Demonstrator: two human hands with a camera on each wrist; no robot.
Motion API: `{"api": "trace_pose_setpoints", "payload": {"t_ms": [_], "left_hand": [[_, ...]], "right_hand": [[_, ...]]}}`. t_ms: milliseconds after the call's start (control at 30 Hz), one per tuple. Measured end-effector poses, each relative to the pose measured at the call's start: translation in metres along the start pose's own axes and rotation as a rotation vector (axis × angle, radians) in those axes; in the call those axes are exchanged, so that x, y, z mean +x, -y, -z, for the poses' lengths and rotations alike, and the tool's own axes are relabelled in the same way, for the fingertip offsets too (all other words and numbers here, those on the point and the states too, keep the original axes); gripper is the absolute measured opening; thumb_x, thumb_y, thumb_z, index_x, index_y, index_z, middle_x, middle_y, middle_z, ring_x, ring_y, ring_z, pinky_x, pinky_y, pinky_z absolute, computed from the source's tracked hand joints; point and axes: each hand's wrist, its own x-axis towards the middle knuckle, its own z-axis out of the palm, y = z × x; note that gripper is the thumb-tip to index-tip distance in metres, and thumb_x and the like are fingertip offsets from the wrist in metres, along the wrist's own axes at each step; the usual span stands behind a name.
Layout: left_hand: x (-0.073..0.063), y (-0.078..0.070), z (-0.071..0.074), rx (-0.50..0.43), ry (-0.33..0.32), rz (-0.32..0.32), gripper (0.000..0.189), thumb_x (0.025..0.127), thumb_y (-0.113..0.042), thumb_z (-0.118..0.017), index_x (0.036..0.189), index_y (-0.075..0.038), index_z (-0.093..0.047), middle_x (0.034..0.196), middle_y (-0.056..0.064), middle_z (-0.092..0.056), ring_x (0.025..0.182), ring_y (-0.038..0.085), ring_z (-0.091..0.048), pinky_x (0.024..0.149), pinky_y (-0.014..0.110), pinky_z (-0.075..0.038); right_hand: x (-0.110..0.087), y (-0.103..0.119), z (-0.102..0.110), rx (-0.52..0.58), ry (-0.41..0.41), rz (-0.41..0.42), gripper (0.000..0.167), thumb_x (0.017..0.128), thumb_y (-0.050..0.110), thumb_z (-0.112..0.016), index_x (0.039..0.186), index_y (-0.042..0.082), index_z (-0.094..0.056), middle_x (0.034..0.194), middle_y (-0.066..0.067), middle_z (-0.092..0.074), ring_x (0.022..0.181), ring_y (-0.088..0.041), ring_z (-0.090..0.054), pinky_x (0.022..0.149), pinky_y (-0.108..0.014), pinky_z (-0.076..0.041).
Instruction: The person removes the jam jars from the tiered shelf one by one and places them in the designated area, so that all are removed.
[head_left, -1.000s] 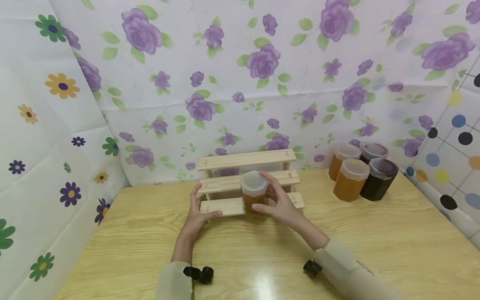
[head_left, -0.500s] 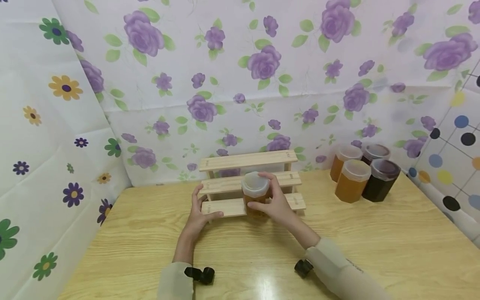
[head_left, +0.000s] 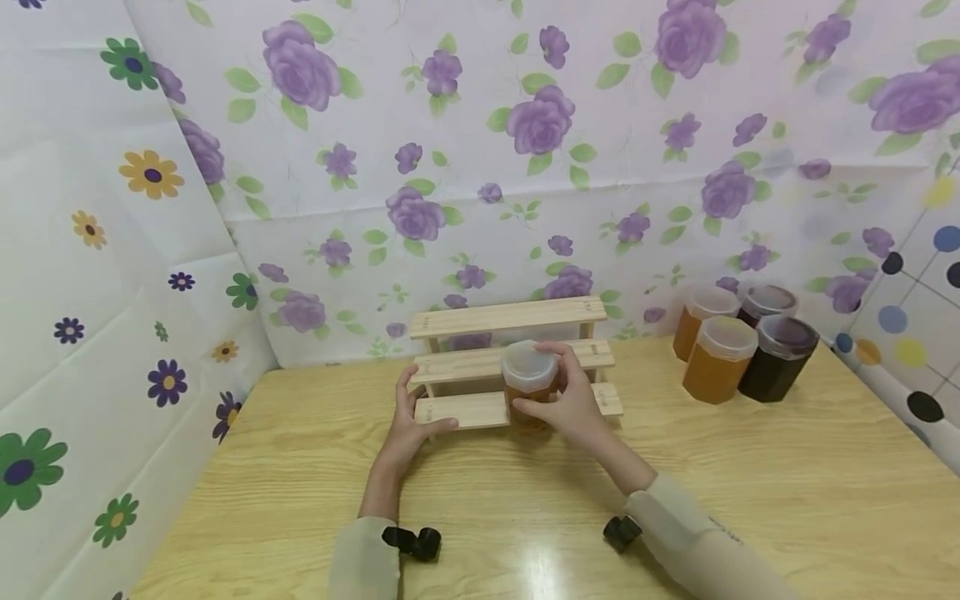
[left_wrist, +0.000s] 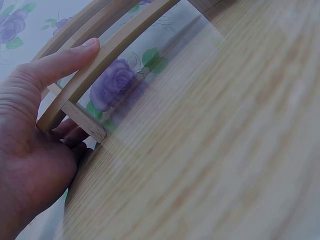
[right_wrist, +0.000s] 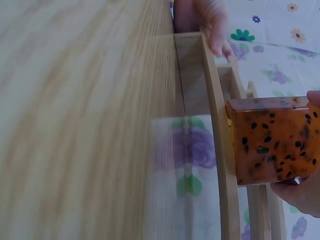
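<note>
A three-step wooden display rack (head_left: 461,410) stands on the table against the flowered backdrop. On its lowest step is a clear jar (head_left: 529,387) with a pale translucent lid; the right wrist view shows dark seeds in the jar's (right_wrist: 275,142) orange contents. My right hand (head_left: 573,408) holds this jar from the right, thumb on the front and fingers round the far side. At the rack's left end my left hand (head_left: 405,425) grips the lowest step. Its thumb (left_wrist: 75,57) lies along the board, and the other fingers curl behind the end, partly hidden.
Several lidded jars stand grouped at the table's back right: an amber jar (head_left: 720,358) and a dark jar (head_left: 777,358) in front, others behind them. Flowered sheets cover the back and left walls; a dotted sheet (head_left: 918,333) hangs at right.
Over the last half second the jar has slid slightly right along the lowest step, with my right hand on it. My left hand keeps its grip on the rack. The head view has shifted a little.
</note>
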Motion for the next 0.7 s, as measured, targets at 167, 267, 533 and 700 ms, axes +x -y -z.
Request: {"api": "trace_pose_setpoints", "payload": {"t_ms": [167,267,533,700], "left_hand": [[0.0,0.0,-0.001,-0.007,-0.007,0.013,0.111,0.077,0.0,-0.079,0.151,-0.038,-0.007,0.154,0.015,-0.026,0.133,0.037,-0.044,0.1,0.04,-0.044],[0.0,0.0,-0.002,0.001,-0.008,0.011,0.11,0.077,0.0,-0.079,0.152,-0.036,-0.007,0.154,0.017,-0.026,0.133,0.039,-0.043,0.101,0.043,-0.044],[0.0,-0.001,-0.001,0.034,-0.001,-0.012,0.108,0.078,-0.003,-0.079,0.153,-0.032,-0.007,0.157,0.02,-0.018,0.148,0.038,-0.018,0.111,0.061,-0.028],[0.0,-0.001,-0.001,0.025,0.004,-0.008,0.109,0.078,-0.003,-0.079,0.152,-0.033,-0.006,0.156,0.019,-0.02,0.144,0.038,-0.027,0.109,0.057,-0.033]], "right_hand": [[-0.002,-0.002,0.016,-0.019,-0.036,-0.014,0.077,0.076,0.003,-0.082,0.138,0.014,-0.037,0.129,-0.021,-0.051,0.115,-0.034,-0.056,0.093,-0.038,-0.049],[-0.004,-0.004,0.028,-0.039,-0.078,-0.026,0.077,0.075,0.003,-0.082,0.138,0.012,-0.037,0.127,-0.021,-0.053,0.113,-0.031,-0.056,0.091,-0.029,-0.048],[-0.012,-0.008,0.068,-0.119,-0.184,-0.072,0.079,0.076,0.006,-0.082,0.139,0.01,-0.036,0.128,-0.02,-0.055,0.099,-0.006,-0.055,0.081,-0.014,-0.044],[-0.019,-0.008,0.094,-0.126,-0.238,-0.083,0.08,0.078,0.007,-0.081,0.141,0.01,-0.032,0.13,-0.019,-0.053,0.096,0.004,-0.054,0.08,-0.01,-0.044]]}}
